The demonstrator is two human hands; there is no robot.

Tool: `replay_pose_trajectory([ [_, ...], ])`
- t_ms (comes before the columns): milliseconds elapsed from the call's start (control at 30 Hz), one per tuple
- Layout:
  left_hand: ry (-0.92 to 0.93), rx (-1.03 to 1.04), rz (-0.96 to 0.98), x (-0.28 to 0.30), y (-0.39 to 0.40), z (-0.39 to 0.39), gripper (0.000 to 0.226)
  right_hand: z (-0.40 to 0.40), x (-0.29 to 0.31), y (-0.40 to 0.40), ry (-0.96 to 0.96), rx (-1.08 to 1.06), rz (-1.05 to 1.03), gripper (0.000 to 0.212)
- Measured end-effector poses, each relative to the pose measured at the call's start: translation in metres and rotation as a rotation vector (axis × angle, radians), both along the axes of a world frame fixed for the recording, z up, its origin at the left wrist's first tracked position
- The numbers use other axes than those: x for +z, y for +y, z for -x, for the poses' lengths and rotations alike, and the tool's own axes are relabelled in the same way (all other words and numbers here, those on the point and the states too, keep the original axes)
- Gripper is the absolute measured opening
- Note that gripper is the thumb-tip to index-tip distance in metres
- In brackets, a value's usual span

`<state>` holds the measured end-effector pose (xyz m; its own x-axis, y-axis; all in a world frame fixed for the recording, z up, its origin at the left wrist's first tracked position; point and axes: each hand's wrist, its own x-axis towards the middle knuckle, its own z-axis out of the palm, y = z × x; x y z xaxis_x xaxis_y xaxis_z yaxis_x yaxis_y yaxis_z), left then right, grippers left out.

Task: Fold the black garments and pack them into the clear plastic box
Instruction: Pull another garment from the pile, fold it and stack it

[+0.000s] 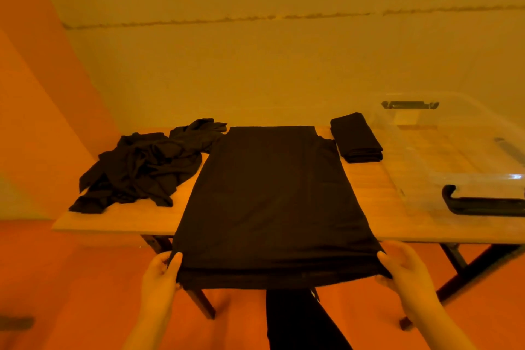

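While each grip pinches a near corner, black garment [270,193] stretches away.

All colours read under a strong orange-yellow cast. The spread garment [270,193], the crumpled pile [142,167] and the folded stack [356,138] are plain black, with no print or pattern discernible. The tabletop [377,207] is light wood with faint grain lines, the plastic box [454,150] is clear with black handles, the wall is yellowish and the floor orange.
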<state>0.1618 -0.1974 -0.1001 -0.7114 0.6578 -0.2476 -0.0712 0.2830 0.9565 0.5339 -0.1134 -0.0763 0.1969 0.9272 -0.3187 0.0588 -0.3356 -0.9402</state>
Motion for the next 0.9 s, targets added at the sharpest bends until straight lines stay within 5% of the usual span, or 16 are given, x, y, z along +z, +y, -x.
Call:
replay_pose_trajectory([
  [267, 0.081, -0.104, -0.067, 0.009, -0.007, 0.005, 0.017, -0.015, 0.007, 0.001, -0.102, 0.195, -0.105, 0.027],
  [500, -0.139, -0.120, 0.032, -0.012, -0.012, 0.006, 0.029, -0.016, -0.010, -0.006, -0.254, 0.281, 0.149, 0.011],
  [700, -0.043, -0.121, 0.059, -0.010, -0.022, 0.001, 0.009, -0.016, -0.012, -0.013, -0.139, 0.085, 0.066, 0.007],
  [833, 0.012, -0.119, -0.046, 0.004, -0.027, -0.002, 0.016, -0.019, -0.003, -0.019, 0.067, 0.132, -0.046, 0.007],
  [900, 0.003, -0.187, -0.038, 0.013, -0.029, 0.002, 0.024, -0.029, -0.002, -0.018, 0.138, 0.226, -0.047, 0.046],
])
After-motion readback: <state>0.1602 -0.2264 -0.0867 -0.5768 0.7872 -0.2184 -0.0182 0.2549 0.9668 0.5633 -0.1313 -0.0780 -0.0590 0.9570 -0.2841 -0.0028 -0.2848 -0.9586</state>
